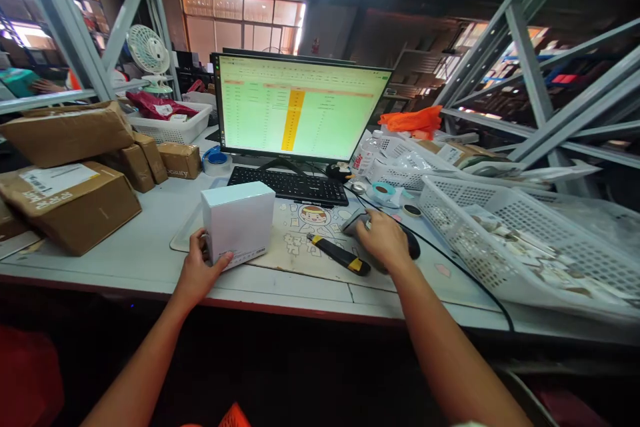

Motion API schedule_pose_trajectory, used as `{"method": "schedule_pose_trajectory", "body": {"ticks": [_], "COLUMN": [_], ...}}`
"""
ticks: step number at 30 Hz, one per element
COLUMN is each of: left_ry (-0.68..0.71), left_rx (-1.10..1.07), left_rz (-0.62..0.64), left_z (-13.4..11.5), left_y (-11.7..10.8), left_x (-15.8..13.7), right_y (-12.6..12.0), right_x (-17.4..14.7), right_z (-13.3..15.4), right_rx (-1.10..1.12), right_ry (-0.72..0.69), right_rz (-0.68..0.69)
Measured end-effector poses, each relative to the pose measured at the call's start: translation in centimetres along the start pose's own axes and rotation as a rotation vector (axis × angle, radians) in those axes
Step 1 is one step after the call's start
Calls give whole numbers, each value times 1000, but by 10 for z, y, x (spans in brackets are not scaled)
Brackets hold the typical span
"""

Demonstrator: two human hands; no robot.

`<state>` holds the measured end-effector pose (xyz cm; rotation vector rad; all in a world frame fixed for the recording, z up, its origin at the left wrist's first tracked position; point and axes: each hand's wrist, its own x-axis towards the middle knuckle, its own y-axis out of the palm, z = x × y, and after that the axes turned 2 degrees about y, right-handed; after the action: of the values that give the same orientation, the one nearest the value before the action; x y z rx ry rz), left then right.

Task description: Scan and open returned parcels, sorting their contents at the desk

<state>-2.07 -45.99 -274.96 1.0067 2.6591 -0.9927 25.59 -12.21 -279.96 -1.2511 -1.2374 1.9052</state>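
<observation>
A white box (238,225) stands upright near the front of the desk, its pale top tilted toward me. My left hand (200,270) grips its lower left corner, with the thumb across the front face and fingers at the side. On the right, my right hand (383,237) is closed over a grey and black barcode scanner (354,221), whose grey head points left; the palm hides much of its body. Between the hands lies a black and yellow utility knife (340,255) on the cartoon desk mat (290,267).
A monitor (300,107) showing a spreadsheet stands behind a black keyboard (320,191). Brown cartons (75,207) are stacked at left. White baskets (470,247) with small items fill the right side. A black cable (465,267) runs across the desk to its front edge.
</observation>
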Motion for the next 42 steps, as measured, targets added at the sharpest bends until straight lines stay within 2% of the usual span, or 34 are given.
{"method": "schedule_pose_trajectory", "body": {"ticks": [1, 3, 5, 8, 10, 14, 16, 20, 23, 26, 29, 31, 35, 39, 41, 42], "left_ry": [-6, -18, -18, -7, -9, -7, 12, 47, 68, 81, 87, 83, 59, 58, 52, 50], "left_rx": [23, 54, 70, 50, 27, 9, 6, -10, -19, -21, 4, 41, 32, -6, -15, -7], "left_rz": [-1, 1, 1, 12, 15, 22, 22, 25, 53, 40, -2, -22, -14, -55, -122, -158], "left_z": [-1, -3, -4, -7, -8, -4, -1, 2, -2, -5, -6, -7, -9, -13, -22, -29], "left_y": [-1, -2, -3, -3, -2, -1, 0, 0, -1, -2, -3, -3, 0, 4, -10, -25], "left_x": [0, 1, 1, 1, 1, 2, 4, 5, 3, 0, -3, -4, -2, -1, -5, -9], "right_y": [-1, 3, 13, 31, 38, 39, 33, 18, 13, 15, 22, 28, 38, 34, 28, 25], "right_x": [10, 35, 60, 86, 95, 103, 103, 92, 78, 73, 78, 82, 89, 92, 91, 88], "right_z": [11, 37, 63, 91, 100, 103, 106, 128, 144, 141, 125, 114, 111, 120, 129, 134], "right_rx": [45, 117, 132, 105, 90, 83, 94, 150, 190, 194, 187, 192, 207, 187, 186, 191], "right_ry": [-50, -177, -230, -158, -115, -115, -125, -209, -260, -176, -32, 13, -1, -22, -46, -69], "right_rz": [10, 145, 252, 233, 222, 260, 234, 146, 134, 142, 184, 227, 247, 286, 277, 261]}}
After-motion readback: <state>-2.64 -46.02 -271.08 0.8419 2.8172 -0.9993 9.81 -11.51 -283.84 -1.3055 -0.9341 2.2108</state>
